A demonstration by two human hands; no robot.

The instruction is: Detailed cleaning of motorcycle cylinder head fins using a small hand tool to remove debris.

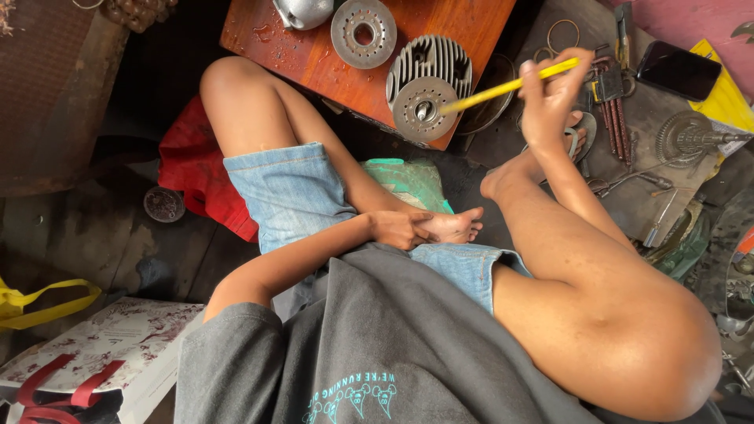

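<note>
My right hand (550, 98) is closed around a thin yellow stick (503, 86), whose far tip touches a round metal disc (422, 107). That disc leans against a finned grey engine cylinder part (430, 64) on a reddish wooden board (314, 55). My left hand (399, 228) rests on my bare foot (455, 226), fingers curled over it and holding no tool. I sit cross-legged in denim shorts and a grey shirt.
A second perforated metal disc (363, 31) and a shiny metal part (302, 11) lie on the board. To the right are hex keys (609, 90), metal rings (562, 34), a dark phone (678, 71) and a gear part (685, 137). Red cloth (196, 177) and bags (94, 353) lie at left.
</note>
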